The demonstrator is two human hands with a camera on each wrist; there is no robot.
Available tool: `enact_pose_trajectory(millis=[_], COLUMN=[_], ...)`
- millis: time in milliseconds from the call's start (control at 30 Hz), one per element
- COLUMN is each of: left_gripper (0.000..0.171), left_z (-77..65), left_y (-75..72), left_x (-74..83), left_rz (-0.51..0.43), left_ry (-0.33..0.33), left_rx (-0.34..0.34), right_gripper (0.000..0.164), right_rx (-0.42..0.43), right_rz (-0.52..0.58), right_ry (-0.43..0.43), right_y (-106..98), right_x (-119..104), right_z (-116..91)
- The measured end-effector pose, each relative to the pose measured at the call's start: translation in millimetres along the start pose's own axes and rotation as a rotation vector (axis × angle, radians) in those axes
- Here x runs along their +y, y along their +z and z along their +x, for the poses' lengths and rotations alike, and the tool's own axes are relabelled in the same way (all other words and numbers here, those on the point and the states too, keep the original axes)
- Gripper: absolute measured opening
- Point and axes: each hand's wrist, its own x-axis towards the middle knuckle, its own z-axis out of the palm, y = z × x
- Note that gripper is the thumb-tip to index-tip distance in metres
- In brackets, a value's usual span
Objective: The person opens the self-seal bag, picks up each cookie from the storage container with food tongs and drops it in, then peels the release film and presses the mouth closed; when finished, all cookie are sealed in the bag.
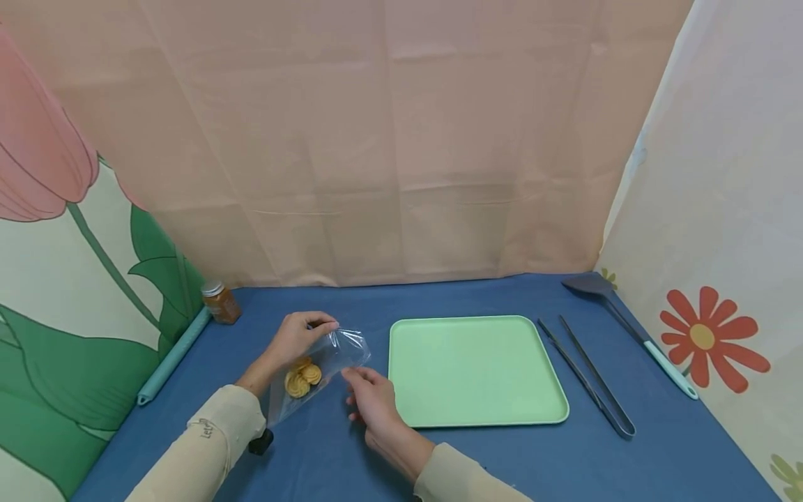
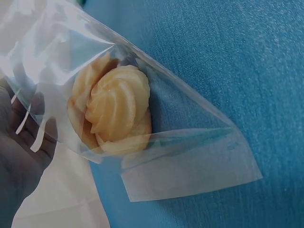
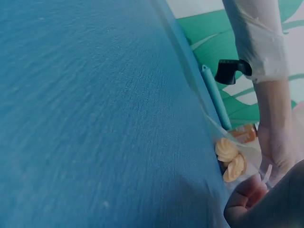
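A clear plastic bag [image 1: 348, 346] hangs at a slant over the blue table, with several swirled butter cookies [image 1: 303, 380] gathered in its lower part. My left hand [image 1: 295, 343] pinches the bag's upper edge between thumb and fingers. At the near corner of the same end, my right hand [image 1: 374, 404] grips the film with thumb and forefinger. Close up in the left wrist view, the ridged cookies [image 2: 118, 109] press together inside the film, and a flat flap [image 2: 190, 178] spreads beyond them. The right wrist view shows the cookies [image 3: 227, 151] beside my right fingers [image 3: 244, 192].
A pale green tray [image 1: 477, 373] lies right of my hands. Beyond it are metal tongs [image 1: 590, 380] and a dark spatula [image 1: 617, 317] with a light handle. Along the left edge lie a teal roll [image 1: 176, 355] and a brown jar [image 1: 222, 304]. Fabric walls enclose the table.
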Motion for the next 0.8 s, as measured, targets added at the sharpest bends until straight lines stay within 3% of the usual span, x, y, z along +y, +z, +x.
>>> enact_pose_trajectory(millis=[233,800], left_gripper=[0.026,0.025], left_z=[0.4,-3.1], left_y=[-1.0,0.1], left_x=[0.6,1.1], left_rz=[0.003,0.006], left_ry=[-0.008,0.023], left_rx=[0.012,0.018], right_gripper=[0.033,0.026], right_rx=[0.050,0.140], right_rz=[0.041,-0.035], right_ry=[-0.040,-0.055], right_y=[6,16], right_x=[5,3], right_z=[7,25])
